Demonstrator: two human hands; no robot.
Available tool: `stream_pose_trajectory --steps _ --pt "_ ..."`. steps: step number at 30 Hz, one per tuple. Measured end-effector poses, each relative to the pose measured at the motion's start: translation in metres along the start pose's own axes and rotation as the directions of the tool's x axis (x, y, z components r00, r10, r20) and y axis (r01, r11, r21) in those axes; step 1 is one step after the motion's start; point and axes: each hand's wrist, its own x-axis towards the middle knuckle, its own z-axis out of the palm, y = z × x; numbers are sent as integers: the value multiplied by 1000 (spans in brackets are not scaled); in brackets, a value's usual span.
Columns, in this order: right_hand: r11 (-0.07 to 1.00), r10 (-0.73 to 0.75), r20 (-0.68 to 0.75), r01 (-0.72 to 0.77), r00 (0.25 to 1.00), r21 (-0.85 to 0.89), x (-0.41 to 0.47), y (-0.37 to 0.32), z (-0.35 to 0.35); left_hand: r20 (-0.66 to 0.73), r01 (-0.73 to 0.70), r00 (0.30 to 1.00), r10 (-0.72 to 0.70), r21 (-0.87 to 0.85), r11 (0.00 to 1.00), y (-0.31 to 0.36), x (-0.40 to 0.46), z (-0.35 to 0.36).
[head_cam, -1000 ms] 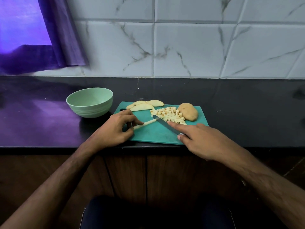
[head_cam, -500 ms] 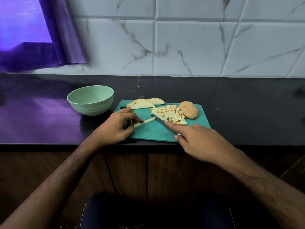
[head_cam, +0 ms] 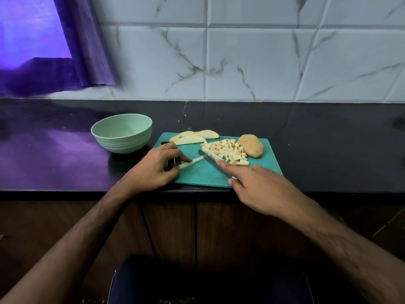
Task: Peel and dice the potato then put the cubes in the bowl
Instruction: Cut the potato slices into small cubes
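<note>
Marble-veined white tiles cover the wall in large glossy squares, with a purple curtain hanging at the far left. Below them runs a dark, polished countertop that picks up a violet sheen at its left end, over brown wooden cabinet doors.

A teal plastic cutting board lies flat at the counter's front edge. Just to its left, apart from it, stands a pale green round bowl with ribbed lower sides — no cubes show inside it.

On the board's far right corner rests a rounded potato piece with tan skin. Beside it sits a heap of small pale cubes, and along the back edge lie several curved slices.

The left hand pinches a thin pale potato strip against the board with curled fingers. The right hand grips a knife — forefinger stretched along the spine, handle hidden in the palm. The slim metal blade slants across the strip's far end, its tip near the cubes.
</note>
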Motion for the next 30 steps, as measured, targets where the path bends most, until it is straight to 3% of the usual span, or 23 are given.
stream_pose_trajectory --steps 5,10,30 --pt "1000 8 43 -7 999 -22 4 -4 -3 8 0 1000 0 4 1000 1 -1 0" --pt "1000 15 -30 -16 999 -24 1 3 -10 4 -6 1000 6 5 1000 0 -1 1" --pt "1000 -5 -8 5 1000 -24 -2 -13 -2 19 -9 1000 8 22 1000 -2 0 0"
